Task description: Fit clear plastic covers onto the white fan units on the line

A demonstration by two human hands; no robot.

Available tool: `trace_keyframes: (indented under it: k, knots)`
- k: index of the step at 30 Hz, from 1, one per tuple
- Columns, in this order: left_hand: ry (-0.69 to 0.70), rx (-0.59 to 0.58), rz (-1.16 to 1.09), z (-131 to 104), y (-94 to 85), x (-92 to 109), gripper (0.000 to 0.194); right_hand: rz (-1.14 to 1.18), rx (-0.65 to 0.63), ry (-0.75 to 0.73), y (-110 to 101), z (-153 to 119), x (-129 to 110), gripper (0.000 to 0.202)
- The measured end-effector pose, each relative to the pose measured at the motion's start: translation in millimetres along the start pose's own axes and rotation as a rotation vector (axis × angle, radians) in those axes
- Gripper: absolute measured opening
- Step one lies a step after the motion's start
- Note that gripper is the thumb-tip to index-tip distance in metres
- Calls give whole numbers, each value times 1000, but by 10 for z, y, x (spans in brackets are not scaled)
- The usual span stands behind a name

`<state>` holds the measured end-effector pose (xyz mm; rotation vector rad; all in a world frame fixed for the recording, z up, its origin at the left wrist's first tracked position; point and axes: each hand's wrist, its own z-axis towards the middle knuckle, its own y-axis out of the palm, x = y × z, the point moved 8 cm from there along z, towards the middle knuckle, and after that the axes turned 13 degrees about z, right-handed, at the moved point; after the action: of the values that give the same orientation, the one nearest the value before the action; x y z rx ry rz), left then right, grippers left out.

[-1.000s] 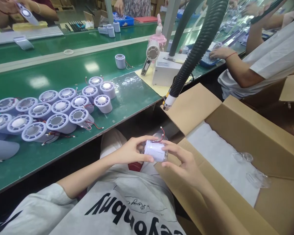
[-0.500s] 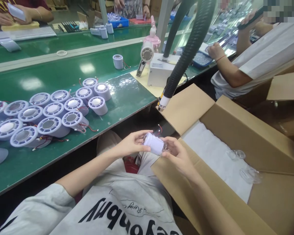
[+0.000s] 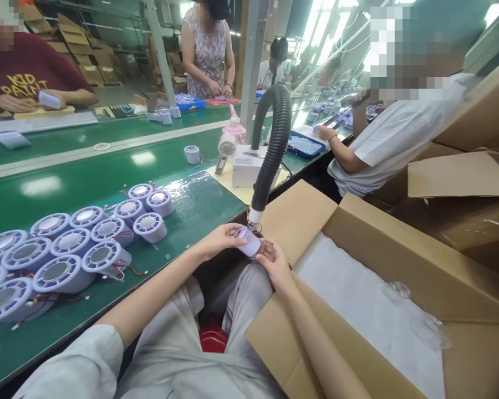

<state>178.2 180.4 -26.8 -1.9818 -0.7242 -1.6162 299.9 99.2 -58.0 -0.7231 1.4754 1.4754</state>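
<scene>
Lavender plastic shows between my two hands: my left hand [image 3: 227,239] grips one end of the cylinder [image 3: 248,243], my right hand [image 3: 273,259] pinches the other. Right behind the grip, the black hose [image 3: 274,141] arches down, its nozzle [image 3: 255,217] just beside the cylinder and blocking the space beyond it. To the right of my grip an open carton [image 3: 370,224] holds clear pieces [image 3: 430,331] on a white sheet [image 3: 357,299]. Left of it, lavender housings [image 3: 69,240] crowd the green table [image 3: 143,299], some trailing red wires. Below, between the knees, sits something red [image 3: 213,338].
</scene>
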Motion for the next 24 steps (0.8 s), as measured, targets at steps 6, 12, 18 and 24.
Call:
trace_keyframes:
  k: [6,12,18,24]
  knots:
    - [77,-105,121,-650,150,-13,74,-155,-152,55,270,-456,-296,34]
    - [298,-146,263,-1136,384,231,70,-528,-330,-9,547,-877,-726,33]
    - [399,-132,324,-1262,458,352,71,-422,-288,157,563,-972,-778,31]
    - [422,-120,382,-1321,473,413,70,-260,-242,329,565,-999,-704,27]
